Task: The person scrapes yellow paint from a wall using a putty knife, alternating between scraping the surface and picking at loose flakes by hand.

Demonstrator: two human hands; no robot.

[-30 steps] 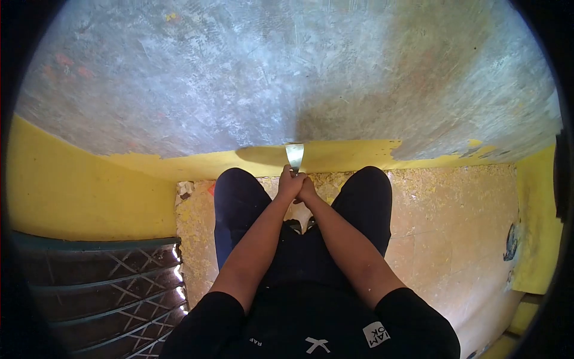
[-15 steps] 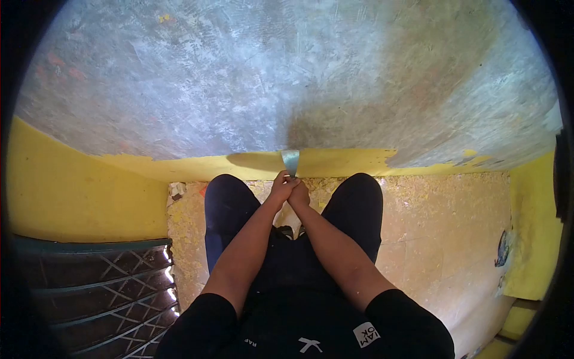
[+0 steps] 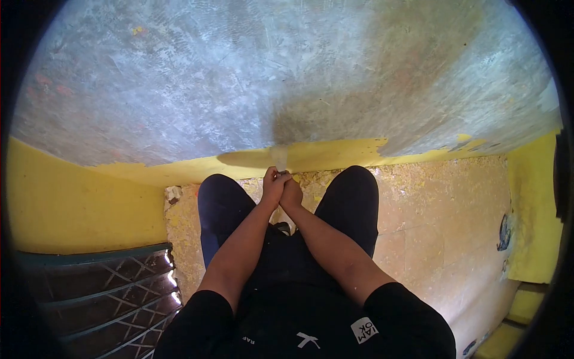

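My left hand (image 3: 273, 188) and my right hand (image 3: 292, 192) are closed together between my knees, low in front of the wall. Both grip a scraper, whose handle is hidden inside my fingers. Its blade (image 3: 279, 157) shows only as a pale, blurred strip pointing at the wall. Ahead of it lies a band of yellow paint (image 3: 323, 152) along the bottom of the wall. Above that band, the wall (image 3: 239, 78) is bare grey with a ragged paint edge.
Paint flakes litter the tiled floor (image 3: 418, 227). A dark slatted metal frame (image 3: 95, 293) stands at the lower left, near a yellow side wall (image 3: 78, 203). A whitish chunk (image 3: 173, 194) lies in the left corner. A dark crumpled item (image 3: 504, 232) is by the right wall.
The blade, clearly metallic before, now looks pale and blurred. My hands appear slightly further left in view, as the whole view has shifted a little. Both hands keep their grip.
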